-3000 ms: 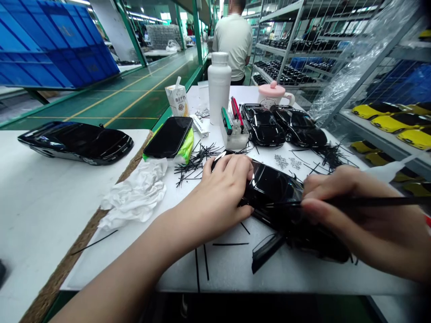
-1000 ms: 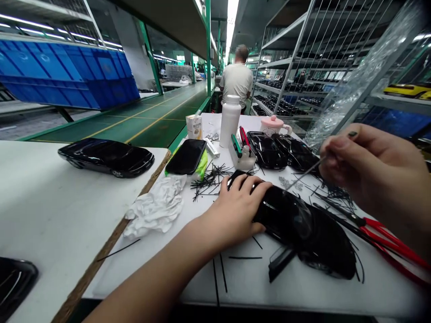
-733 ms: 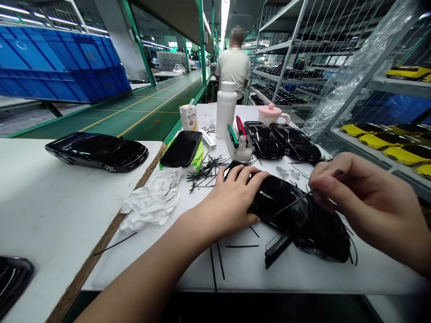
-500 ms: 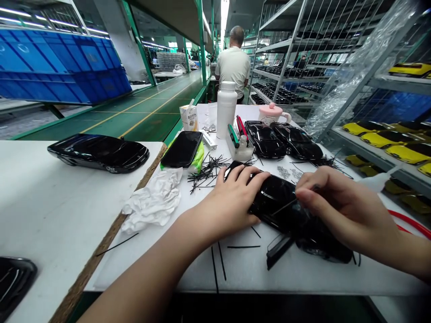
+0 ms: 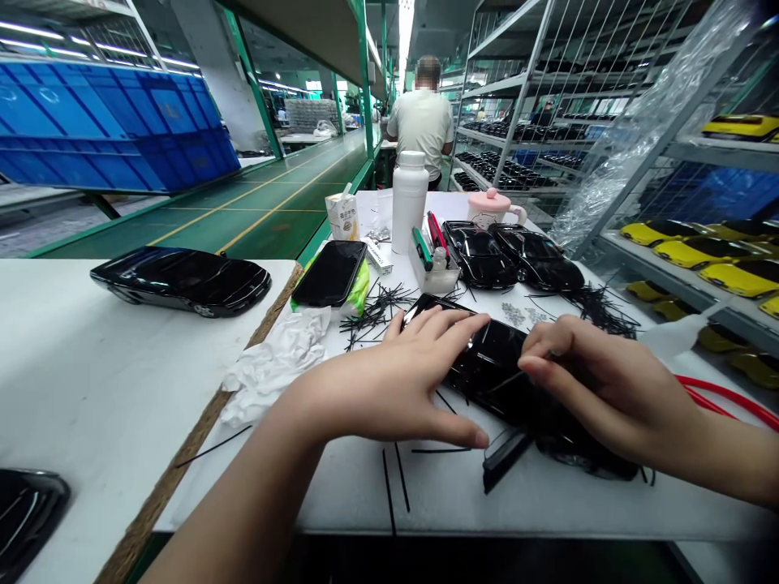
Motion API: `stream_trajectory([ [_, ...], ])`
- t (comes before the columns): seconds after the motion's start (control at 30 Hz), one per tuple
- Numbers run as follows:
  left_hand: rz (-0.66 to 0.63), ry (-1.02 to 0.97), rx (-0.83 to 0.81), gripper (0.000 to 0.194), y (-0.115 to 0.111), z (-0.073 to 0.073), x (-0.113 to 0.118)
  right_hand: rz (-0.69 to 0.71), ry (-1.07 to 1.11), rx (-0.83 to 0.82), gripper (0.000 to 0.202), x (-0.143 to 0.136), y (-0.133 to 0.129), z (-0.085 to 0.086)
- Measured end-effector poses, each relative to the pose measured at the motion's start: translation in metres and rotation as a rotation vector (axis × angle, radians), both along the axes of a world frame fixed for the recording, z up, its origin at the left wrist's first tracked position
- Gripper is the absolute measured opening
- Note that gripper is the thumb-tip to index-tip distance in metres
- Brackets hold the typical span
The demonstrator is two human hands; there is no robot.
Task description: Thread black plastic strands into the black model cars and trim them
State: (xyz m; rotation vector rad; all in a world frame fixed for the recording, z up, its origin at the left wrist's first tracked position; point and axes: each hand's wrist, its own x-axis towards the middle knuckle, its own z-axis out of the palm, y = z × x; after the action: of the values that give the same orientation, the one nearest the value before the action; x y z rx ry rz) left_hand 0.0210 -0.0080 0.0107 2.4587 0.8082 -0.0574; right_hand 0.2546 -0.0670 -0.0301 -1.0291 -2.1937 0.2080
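In the head view, the black model car (image 5: 492, 365) lies on the white table, beneath both hands. The left hand (image 5: 419, 373) spreads its fingers over one end, thumb off the near side. The right hand (image 5: 596, 381) pinches a thin tool (image 5: 514, 379) above the car's middle.

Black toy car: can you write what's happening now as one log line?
left hand: fingers over black toy car | right hand: pinching thin tool at car | near left wrist: crumpled white wad
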Motion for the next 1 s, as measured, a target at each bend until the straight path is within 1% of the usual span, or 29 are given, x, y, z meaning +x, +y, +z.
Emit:
stream_trajectory([
  [0.07, -0.018, 0.026, -0.002, 0.115, -0.001, -0.001, 0.0, 0.03, 0.013, -0.014, 0.015, -0.001, 0.0, 0.0],
  [0.1, -0.019, 0.041, -0.001, 0.115, -0.002, -0.001, 0.001, 0.044, 0.022, -0.022, 0.015, -0.001, 0.001, -0.001],
  [0.27, -0.014, 0.069, 0.017, 0.093, -0.002, -0.002, 0.001, 0.064, 0.038, -0.018, 0.017, -0.002, 0.0, 0.0],
  [0.4, 0.012, 0.036, -0.003, 0.085, -0.003, 0.003, 0.0, 0.067, 0.005, -0.017, 0.018, 0.001, -0.002, 0.002],
  [0.47, 0.023, -0.013, -0.027, 0.089, -0.005, 0.006, -0.001, 0.062, 0.003, -0.028, 0.018, 0.001, -0.003, 0.001],
  [0.57, 0.005, -0.049, -0.08, 0.108, -0.007, 0.005, -0.002, 0.062, 0.029, -0.053, 0.017, 0.001, -0.006, 0.004],
  [0.63, -0.012, -0.045, -0.087, 0.118, -0.008, 0.001, -0.001, 0.044, 0.082, -0.049, 0.016, 0.002, -0.006, 0.012],
  [0.7, -0.022, -0.037, -0.069, 0.123, -0.008, -0.004, 0.0, -0.026, 0.187, -0.017, 0.015, 0.004, -0.001, 0.024],
  [0.77, -0.02, -0.024, -0.056, 0.125, -0.007, -0.007, 0.0, -0.122, 0.326, 0.005, 0.016, 0.009, 0.012, 0.037],
  [0.83, -0.012, -0.005, -0.06, 0.127, -0.006, -0.008, 0.001, -0.196, 0.42, -0.005, 0.02, 0.015, 0.034, 0.043],
  [0.9, -0.002, 0.008, -0.064, 0.129, -0.005, -0.007, 0.001, -0.233, 0.418, -0.021, 0.025, 0.02, 0.063, 0.041],
  [1.0, 0.012, 0.018, -0.067, 0.132, -0.005, -0.005, -0.001, -0.247, 0.394, -0.023, 0.029, 0.021, 0.107, 0.031],
])
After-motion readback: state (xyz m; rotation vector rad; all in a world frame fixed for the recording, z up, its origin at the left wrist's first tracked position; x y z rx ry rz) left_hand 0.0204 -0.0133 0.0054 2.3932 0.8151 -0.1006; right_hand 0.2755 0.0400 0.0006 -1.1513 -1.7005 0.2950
